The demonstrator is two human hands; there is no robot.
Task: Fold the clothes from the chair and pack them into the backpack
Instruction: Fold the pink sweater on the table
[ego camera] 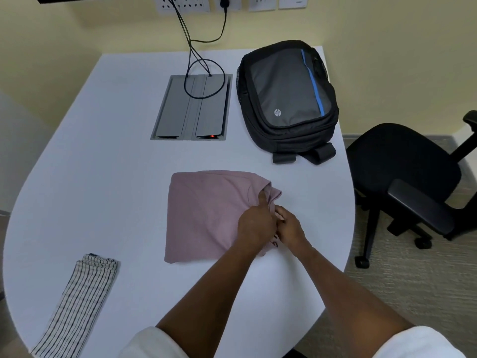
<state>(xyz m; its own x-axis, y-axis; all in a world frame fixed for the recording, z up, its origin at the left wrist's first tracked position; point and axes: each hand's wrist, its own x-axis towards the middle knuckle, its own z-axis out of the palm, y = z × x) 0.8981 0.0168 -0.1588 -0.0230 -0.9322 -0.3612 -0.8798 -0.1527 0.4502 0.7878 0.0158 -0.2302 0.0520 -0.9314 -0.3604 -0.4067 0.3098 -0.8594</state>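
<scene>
Mid-task: pink garment (pixel 204 218) lies part-folded on the tabletop (pixel 116 177) near the closed, unpacked backpack (pixel 287 99), left hand (pixel 255 224) and right hand (pixel 290 227) pinching its backpack-side edge; striped garment (pixel 77 303), folded, waits well apart; chair (pixel 402 161) bare.

Pale yellow painted wall (pixel 77 34) fills top of frame, w/ white socket plates (pixel 185 3) at top centre. Rounded white table (pixel 103 156) mid-frame; grey carpet floor (pixel 413 293) lower right.
</scene>
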